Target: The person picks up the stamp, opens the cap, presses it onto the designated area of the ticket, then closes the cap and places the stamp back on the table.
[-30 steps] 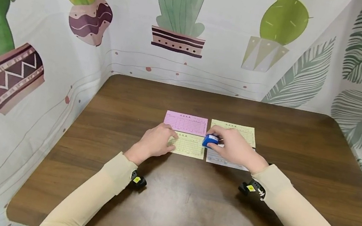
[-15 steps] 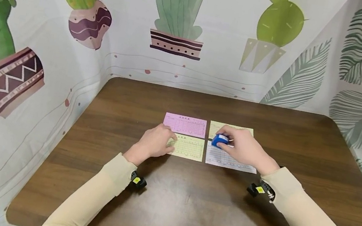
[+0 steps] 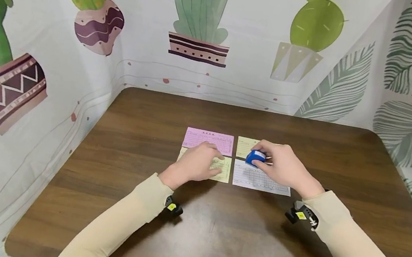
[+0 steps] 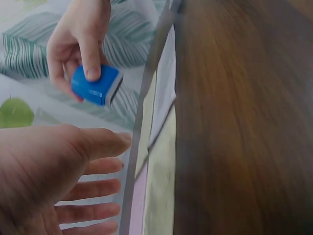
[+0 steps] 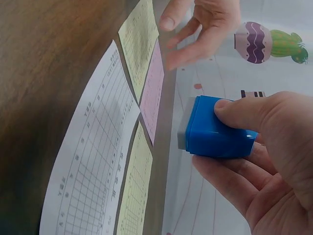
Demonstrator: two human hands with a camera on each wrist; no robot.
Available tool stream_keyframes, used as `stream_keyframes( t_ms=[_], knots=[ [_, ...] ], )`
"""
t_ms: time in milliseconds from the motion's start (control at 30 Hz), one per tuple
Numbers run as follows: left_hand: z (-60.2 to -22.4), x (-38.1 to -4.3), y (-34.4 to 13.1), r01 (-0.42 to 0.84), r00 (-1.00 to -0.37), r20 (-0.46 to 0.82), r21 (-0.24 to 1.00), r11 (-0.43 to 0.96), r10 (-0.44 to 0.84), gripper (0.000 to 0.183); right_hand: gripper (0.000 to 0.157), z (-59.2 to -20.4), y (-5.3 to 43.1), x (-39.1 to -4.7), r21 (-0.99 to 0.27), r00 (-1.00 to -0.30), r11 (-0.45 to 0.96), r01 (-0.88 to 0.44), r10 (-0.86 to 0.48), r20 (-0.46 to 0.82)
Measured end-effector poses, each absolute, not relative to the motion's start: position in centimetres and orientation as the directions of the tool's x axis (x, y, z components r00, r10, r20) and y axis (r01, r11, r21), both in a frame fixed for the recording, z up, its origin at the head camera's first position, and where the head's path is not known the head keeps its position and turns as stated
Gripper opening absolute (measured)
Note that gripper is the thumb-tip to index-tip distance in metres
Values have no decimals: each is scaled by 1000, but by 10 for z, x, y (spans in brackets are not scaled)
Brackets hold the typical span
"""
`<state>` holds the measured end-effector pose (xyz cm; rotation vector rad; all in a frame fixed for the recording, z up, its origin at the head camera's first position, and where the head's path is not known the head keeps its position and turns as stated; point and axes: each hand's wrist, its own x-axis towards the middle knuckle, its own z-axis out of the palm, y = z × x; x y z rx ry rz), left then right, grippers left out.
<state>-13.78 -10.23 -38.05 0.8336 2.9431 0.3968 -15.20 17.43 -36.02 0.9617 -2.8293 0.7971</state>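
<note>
My right hand [image 3: 285,163] pinches a blue stamp [image 3: 255,157] between thumb and fingers. In the right wrist view the stamp [image 5: 215,128] is held up off the papers, its pale base facing the table. From above, it overlaps the upper edge of a white printed form [image 3: 260,180] and the yellow form [image 3: 243,147] behind it. My left hand [image 3: 196,163] hovers over the front yellow form [image 3: 224,174] and hides much of it. Its fingers [image 4: 93,188] are spread and loosely extended, holding nothing. Behind that form lies a pink form [image 3: 210,139].
The forms lie in two rows on a brown wooden table [image 3: 203,245]. A white cloth backdrop [image 3: 253,86] printed with cacti and leaves rises at the table's back and sides. Each wrist wears a black camera strap [image 3: 173,208].
My right hand has carried the stamp rightward, uncovering more of the white form. My left hand has shifted right, from the front yellow form's left part across its middle.
</note>
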Motion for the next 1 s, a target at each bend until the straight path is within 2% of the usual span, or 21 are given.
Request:
stream_keyframes(
  t_ms=[500, 1000],
  knots=[
    [-386, -143, -57, 554, -824, 25, 248, 795, 566, 39, 29, -357, 191, -148, -453, -817, 686, -569, -534, 217],
    [-393, -143, -43, 568, -815, 2, 199, 798, 580, 39, 32, -358, 199, -146, -447, -824, 697, -560, -523, 218]
  ],
)
